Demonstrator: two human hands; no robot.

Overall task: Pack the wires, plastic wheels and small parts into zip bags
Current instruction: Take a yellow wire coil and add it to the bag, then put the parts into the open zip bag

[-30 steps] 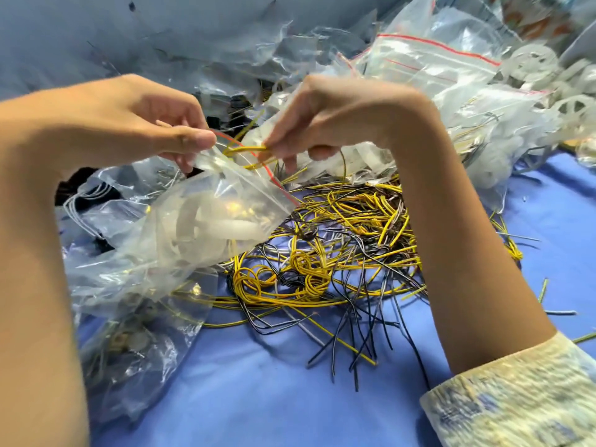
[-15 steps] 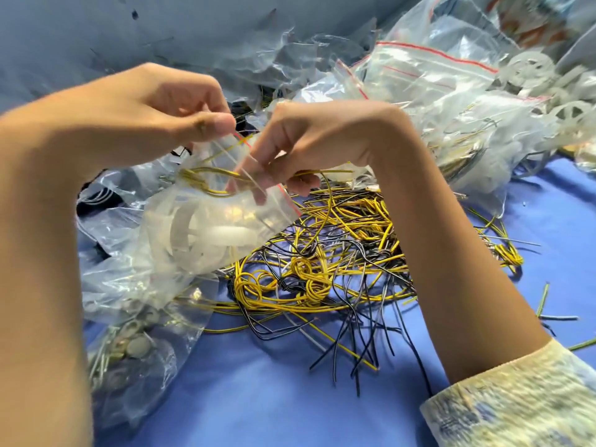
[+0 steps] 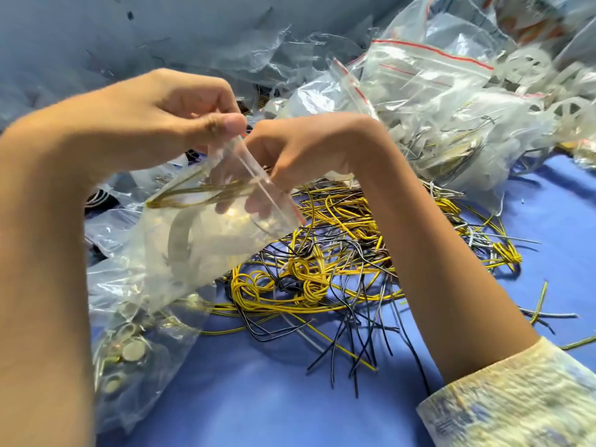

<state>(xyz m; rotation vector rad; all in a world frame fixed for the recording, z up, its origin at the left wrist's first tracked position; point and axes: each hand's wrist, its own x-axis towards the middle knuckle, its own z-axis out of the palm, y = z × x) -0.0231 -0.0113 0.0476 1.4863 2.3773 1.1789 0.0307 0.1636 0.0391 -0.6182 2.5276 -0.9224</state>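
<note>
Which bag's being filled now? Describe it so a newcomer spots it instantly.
On the blue cloth, left of the yellow-and-black wire pile, one clear zip bag is held up. The left hand pinches its rim and the right hand reaches into its mouth. Unlike the bags lying around, it is in hand, a yellow wire loop and white wheel inside.
</note>
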